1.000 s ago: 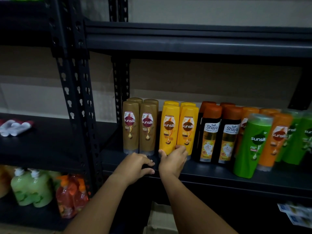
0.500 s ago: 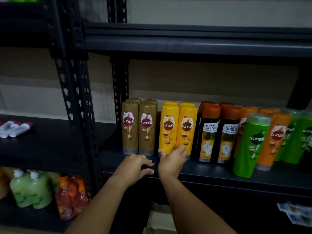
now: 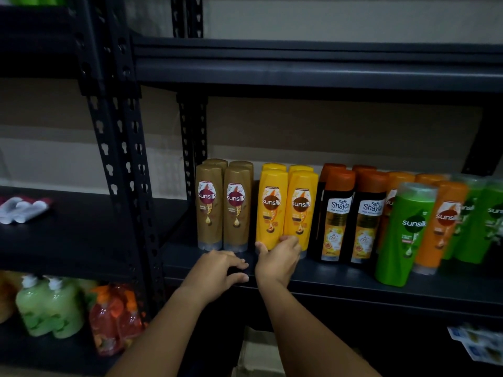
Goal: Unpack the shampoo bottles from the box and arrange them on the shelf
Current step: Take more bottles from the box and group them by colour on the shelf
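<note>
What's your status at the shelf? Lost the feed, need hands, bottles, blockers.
Right hand grips base of front-left yellow bottle. Left hand loosely curled at shelf edge, holding nothing. Green bottle stands forward of its row. Nothing blocking.

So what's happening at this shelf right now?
A person is lining up shampoo bottles on a dark metal shelf. The right hand pinches the base of a yellow plastic Sunsilk bottle in the front row. The left hand rests on the shelf edge before the brown Sunsilk bottles, holding nothing. Orange-capped black bottles and green bottles stand further right.
</note>
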The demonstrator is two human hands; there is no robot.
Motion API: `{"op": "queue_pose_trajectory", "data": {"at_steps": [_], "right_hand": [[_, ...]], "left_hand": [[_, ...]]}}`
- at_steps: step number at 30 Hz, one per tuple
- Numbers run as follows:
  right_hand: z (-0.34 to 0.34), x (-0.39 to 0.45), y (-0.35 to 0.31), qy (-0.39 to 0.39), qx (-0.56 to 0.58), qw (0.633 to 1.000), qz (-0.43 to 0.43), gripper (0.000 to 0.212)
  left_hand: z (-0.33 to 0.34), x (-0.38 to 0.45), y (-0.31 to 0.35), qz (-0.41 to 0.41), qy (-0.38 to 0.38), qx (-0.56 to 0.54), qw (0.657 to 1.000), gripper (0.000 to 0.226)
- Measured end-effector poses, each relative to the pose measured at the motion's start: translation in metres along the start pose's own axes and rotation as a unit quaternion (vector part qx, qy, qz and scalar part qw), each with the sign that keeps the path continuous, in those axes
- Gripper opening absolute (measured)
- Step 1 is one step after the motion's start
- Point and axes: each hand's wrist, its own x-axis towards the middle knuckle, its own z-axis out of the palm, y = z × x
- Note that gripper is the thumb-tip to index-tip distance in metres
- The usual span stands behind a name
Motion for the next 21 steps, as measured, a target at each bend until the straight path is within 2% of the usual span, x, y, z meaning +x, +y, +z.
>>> {"op": "queue_pose_trajectory", "data": {"at_steps": [13, 15, 17, 19, 21], "right_hand": [[0.004, -0.001, 0.002, 0.013, 0.005, 1.0, -0.012, 0.054], [-0.001, -0.003, 0.007, 0.002, 0.023, 0.999, -0.034, 0.052], [-0.015, -0.007, 0.019, -0.004, 0.051, 0.995, -0.091, 0.046], [-0.044, -0.005, 0.036, 0.038, 0.05, 0.986, -0.157, 0.037], [-0.079, 0.012, 0.056, 0.149, -0.009, 0.967, -0.205, 0.036]], "left_hand": [[-0.001, -0.003, 0.003, 0.001, -0.003, 0.009, 1.0, 0.037], [0.0, -0.002, 0.004, -0.002, -0.003, 0.022, 1.0, 0.038], [0.002, -0.001, 0.011, -0.013, -0.001, 0.051, 0.999, 0.04], [0.002, 0.005, 0.024, -0.017, -0.006, 0.11, 0.994, 0.045], [0.004, 0.013, 0.042, 0.004, -0.029, 0.166, 0.986, 0.05]]}}
